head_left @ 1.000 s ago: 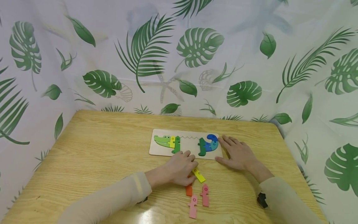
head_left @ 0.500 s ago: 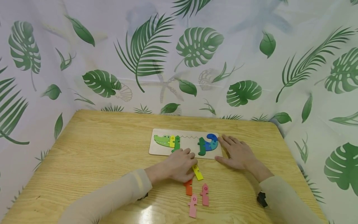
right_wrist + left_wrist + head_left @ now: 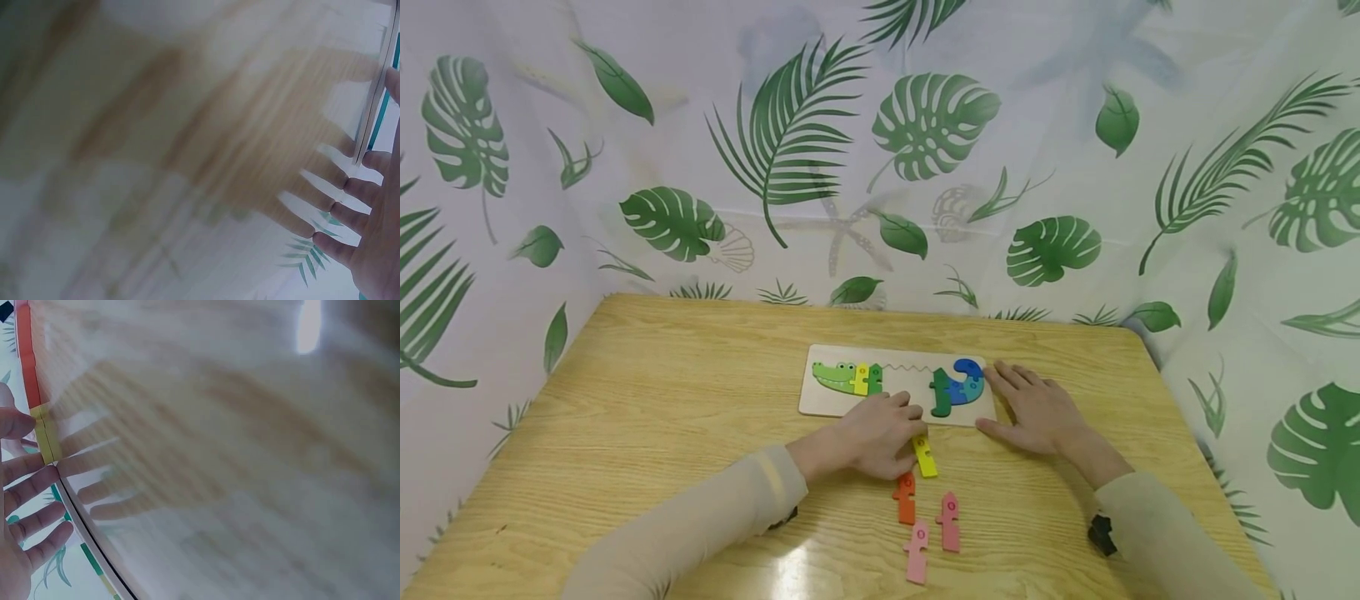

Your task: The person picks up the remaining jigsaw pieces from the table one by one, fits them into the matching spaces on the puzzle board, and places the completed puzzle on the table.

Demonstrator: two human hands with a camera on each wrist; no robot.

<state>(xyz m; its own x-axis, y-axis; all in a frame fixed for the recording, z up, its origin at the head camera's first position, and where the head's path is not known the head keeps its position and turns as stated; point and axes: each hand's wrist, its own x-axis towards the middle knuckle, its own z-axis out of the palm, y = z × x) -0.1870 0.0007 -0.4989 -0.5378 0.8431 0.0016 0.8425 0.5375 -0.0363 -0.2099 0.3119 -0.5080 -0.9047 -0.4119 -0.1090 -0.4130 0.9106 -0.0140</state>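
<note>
While two pink pieces (image 3: 917, 553) and an orange piece (image 3: 906, 500) lay nearest, their small marks unreadable, the left hand (image 3: 877, 438) touched a yellow piece (image 3: 927, 459); whether it pinched, I could not tell. Beyond, the right hand (image 3: 1037, 413), fingers outstretched, touched the right end of the crocodile board (image 3: 910, 382).

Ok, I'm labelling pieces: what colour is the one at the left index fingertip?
A yellow piece; the head view shows it best.
</note>
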